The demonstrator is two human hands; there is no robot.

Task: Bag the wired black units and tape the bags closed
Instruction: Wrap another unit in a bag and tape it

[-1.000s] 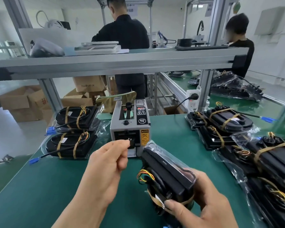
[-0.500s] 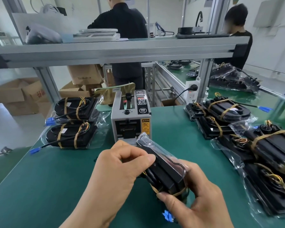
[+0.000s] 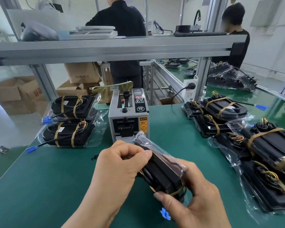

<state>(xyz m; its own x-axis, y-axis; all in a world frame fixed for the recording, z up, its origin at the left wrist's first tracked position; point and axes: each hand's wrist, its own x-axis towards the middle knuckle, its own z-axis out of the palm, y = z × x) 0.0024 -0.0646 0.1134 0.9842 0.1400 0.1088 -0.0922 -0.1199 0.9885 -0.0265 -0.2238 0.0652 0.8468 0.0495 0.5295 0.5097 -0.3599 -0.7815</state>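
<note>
A black wired unit in a clear bag [image 3: 163, 168] is held tilted above the green table [image 3: 39, 178], just in front of the grey tape dispenser [image 3: 128, 116]. My right hand [image 3: 194, 199] grips its lower end from below, thumb across the tan strap. My left hand [image 3: 120, 168] has its fingers curled, with the fingertips pressing on the bag's upper left side. A blue connector [image 3: 164, 213] pokes out under my right hand. Whether a strip of tape is under my left fingers cannot be seen.
Two bagged units [image 3: 70, 122] lie left of the dispenser with blue plugs trailing. Several more black units [image 3: 257, 145] in bags crowd the right side. An aluminium shelf [image 3: 115, 46] spans overhead. Cardboard boxes [image 3: 14, 94] and two people stand beyond the table.
My left hand drew back from the dispenser's slot and came onto the bagged unit. The unit was brought in closer to me and tilted further.
</note>
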